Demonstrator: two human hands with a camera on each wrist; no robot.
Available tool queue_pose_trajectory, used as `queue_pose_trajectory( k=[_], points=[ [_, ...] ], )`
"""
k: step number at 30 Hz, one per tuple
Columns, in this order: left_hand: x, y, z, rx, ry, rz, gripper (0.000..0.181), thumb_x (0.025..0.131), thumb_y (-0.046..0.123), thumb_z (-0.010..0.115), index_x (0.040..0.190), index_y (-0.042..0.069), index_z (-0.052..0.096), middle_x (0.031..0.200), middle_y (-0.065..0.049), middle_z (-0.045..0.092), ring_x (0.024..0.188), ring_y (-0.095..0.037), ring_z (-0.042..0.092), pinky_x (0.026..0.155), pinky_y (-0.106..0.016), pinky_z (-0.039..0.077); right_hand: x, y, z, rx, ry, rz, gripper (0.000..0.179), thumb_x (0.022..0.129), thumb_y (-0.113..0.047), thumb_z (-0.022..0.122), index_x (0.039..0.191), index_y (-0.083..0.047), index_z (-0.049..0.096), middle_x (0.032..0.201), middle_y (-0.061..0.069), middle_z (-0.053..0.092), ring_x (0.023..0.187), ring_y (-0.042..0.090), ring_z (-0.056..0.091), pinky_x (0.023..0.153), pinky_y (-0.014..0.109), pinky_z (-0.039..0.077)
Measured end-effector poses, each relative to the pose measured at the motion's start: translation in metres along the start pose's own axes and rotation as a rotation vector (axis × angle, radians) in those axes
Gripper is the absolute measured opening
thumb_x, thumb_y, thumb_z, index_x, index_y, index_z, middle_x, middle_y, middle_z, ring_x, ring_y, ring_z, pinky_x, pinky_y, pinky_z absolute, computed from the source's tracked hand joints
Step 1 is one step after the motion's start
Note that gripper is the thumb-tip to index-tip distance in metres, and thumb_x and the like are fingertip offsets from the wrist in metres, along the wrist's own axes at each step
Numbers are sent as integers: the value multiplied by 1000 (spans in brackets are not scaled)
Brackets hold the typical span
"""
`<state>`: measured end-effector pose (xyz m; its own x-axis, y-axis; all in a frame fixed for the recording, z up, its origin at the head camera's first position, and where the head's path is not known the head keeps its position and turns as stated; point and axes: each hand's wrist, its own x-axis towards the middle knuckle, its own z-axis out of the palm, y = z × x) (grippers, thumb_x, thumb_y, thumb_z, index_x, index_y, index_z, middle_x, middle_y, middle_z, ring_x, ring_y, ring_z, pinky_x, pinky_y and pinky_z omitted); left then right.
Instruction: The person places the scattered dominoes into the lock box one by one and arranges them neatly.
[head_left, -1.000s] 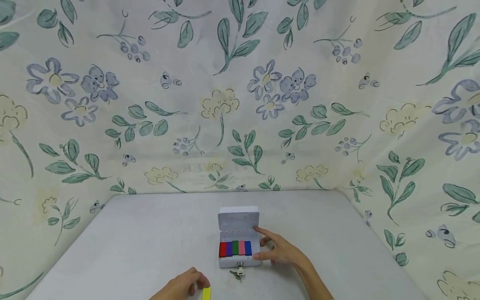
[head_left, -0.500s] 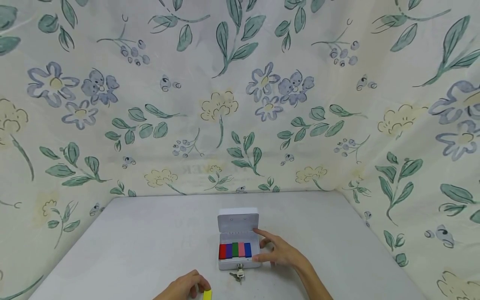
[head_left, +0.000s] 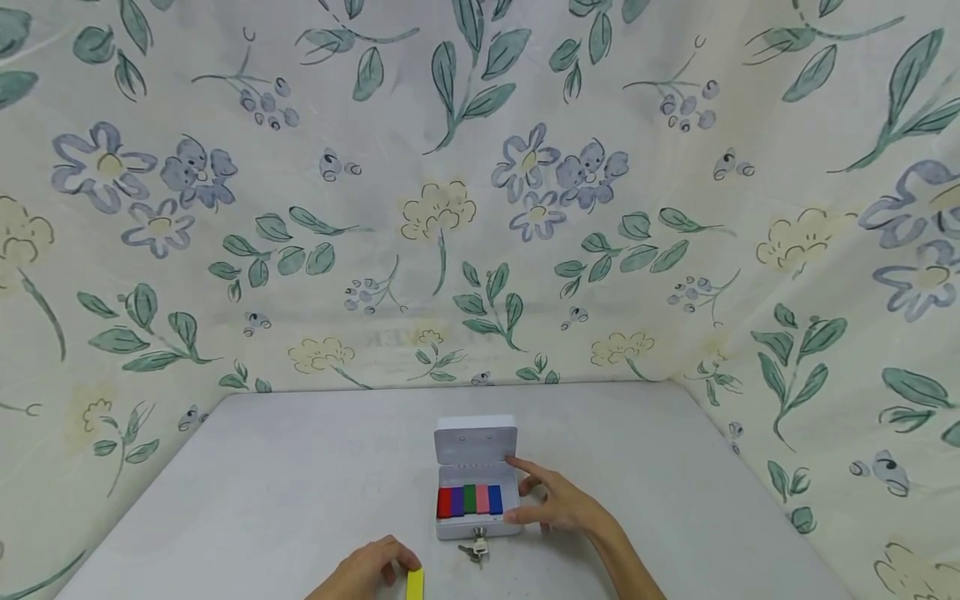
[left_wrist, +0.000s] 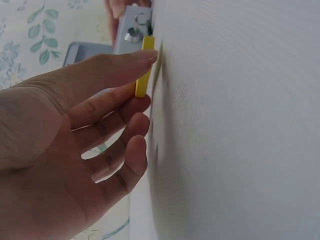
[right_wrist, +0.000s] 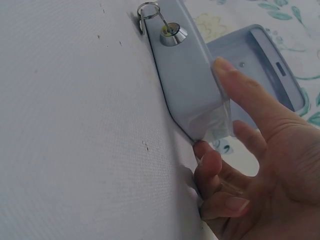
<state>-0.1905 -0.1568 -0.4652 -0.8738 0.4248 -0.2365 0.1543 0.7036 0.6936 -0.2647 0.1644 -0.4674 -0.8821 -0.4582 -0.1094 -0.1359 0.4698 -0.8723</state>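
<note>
My left hand [head_left: 366, 570] pinches a narrow yellow block [head_left: 415, 585] between thumb and fingertips, in front and to the left of a small grey cash box [head_left: 453, 531]. In the left wrist view the block [left_wrist: 143, 82] is held just off the tabletop, its other fingers loosely bent. The lid [head_left: 477, 448] of the box stands raised. Inside lie a red block [head_left: 445, 502], a purple block [head_left: 457, 502], a green block [head_left: 470, 498], a pink block [head_left: 483, 498] and a blue block [head_left: 496, 500], side by side. My right hand [head_left: 564, 502] holds the box's right end, thumb on the front rim, index finger near the hinge.
A key with its ring [right_wrist: 149, 10] hangs from the round lock [right_wrist: 173, 34] on the box's front. The white table [head_left: 315, 467] reaches back to a floral curtain [head_left: 442, 250], which also runs along both sides.
The left hand has risen slightly with the yellow block, showing more of it than half a second ago. The right hand and the box keep their places; the head view has shifted a little.
</note>
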Motion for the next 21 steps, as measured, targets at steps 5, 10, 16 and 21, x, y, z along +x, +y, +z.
queue_pose_trajectory(
  k=[5, 10, 16, 21],
  points=[
    [-1, 1, -2, -20, 7, -5, 49, 71, 35, 87, 109, 14, 66, 103, 1, 63, 86, -18, 54, 86, -47, 56, 0, 0, 0, -5, 0, 3, 86, 80, -36, 80, 152, -22, 36, 120, 14, 55, 69, 15, 53, 58, 28, 47],
    [0, 5, -6, -50, 10, 12, 43, 75, 27, 84, 111, 12, 65, 106, -1, 63, 88, -19, 55, 82, -44, 57, -1, -1, -1, 14, -5, -8, 84, 81, -33, 79, 152, -21, 36, 120, 15, 55, 70, 16, 53, 58, 28, 47],
    [3, 12, -7, -85, 40, -21, 42, 75, 22, 84, 111, 13, 66, 104, -1, 64, 88, -19, 55, 79, -40, 58, -2, -1, -1, 27, -6, -15, 84, 81, -32, 79, 152, -20, 36, 119, 15, 55, 69, 16, 51, 57, 28, 47],
    [6, 17, -12, -65, 54, 55, 40, 77, 19, 82, 112, 9, 66, 107, -3, 65, 89, -20, 57, 76, -39, 57, -1, 0, -1, 28, -8, -7, 84, 81, -33, 79, 152, -21, 36, 119, 14, 55, 67, 16, 51, 58, 28, 47]
  ],
)
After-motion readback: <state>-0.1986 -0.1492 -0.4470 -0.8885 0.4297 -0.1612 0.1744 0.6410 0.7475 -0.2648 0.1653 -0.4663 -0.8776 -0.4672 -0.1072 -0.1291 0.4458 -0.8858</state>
